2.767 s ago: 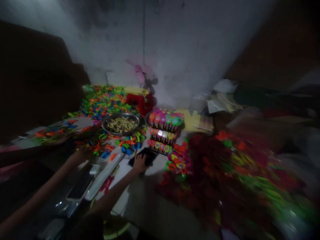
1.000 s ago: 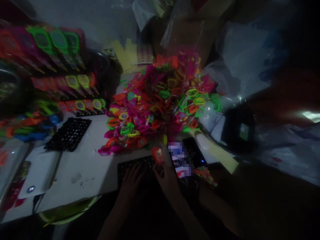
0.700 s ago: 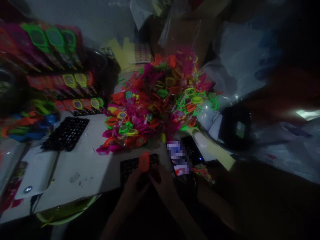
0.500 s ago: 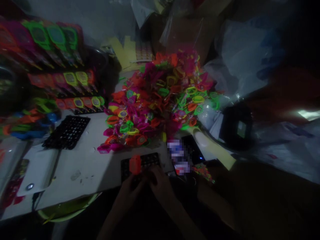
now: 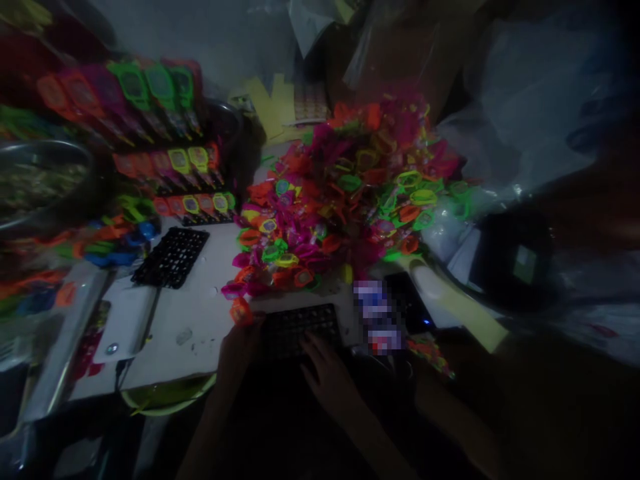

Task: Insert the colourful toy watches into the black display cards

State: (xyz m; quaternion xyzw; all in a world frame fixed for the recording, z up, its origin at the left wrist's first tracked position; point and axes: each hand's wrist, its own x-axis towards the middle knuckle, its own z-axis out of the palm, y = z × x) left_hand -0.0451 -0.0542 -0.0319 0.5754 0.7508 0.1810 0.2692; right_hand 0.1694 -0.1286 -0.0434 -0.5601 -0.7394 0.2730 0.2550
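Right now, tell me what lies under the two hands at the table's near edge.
A black grid tray lies under the right hand; its near part is covered. The left hand holds a small orange piece beside the tray. Darkness hides the rest.

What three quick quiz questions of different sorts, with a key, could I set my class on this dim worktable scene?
1. True or false: the left hand holds an orange toy watch at the left end of the black tray.
2. Multiple choice: the right hand rests on a) the metal bowl, b) the black tray, c) the heap of toy watches.
3. Fill in: a second black tray lies on the white table to the ____ of the heap.

Key: 1 true; 2 b; 3 left.
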